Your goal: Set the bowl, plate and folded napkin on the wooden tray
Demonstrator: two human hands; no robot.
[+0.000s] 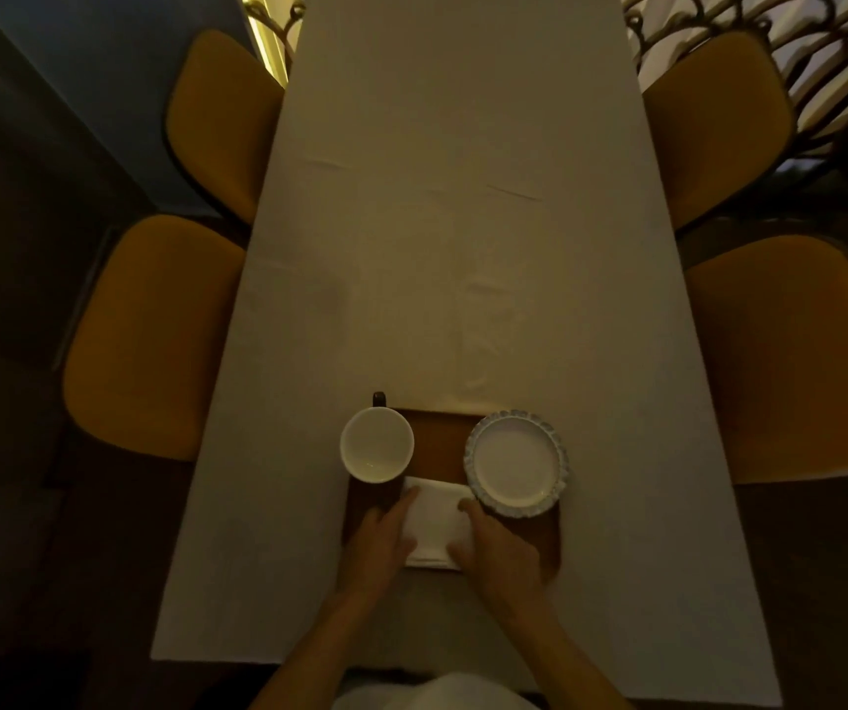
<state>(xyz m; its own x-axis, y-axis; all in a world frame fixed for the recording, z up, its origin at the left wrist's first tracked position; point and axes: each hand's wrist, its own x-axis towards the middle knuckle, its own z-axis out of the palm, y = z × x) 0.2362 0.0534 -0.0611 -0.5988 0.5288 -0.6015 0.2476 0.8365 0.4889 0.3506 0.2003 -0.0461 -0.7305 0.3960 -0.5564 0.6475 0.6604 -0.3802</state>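
Note:
A brown wooden tray (439, 443) lies on the white tablecloth near the table's front. A white bowl (376, 444) stands on the tray's left part. A white plate (515, 463) with a ruffled rim rests on the right part. A folded white napkin (437, 522) lies flat on the tray's near middle. My left hand (380, 545) touches the napkin's left edge and my right hand (501, 548) its right edge, fingers laid flat on the cloth.
A long table with a white tablecloth (452, 222) stretches away from me. Two mustard chairs (155, 330) stand along the left side, two more chairs (790, 351) along the right. A small dark object (379, 399) sits just behind the bowl.

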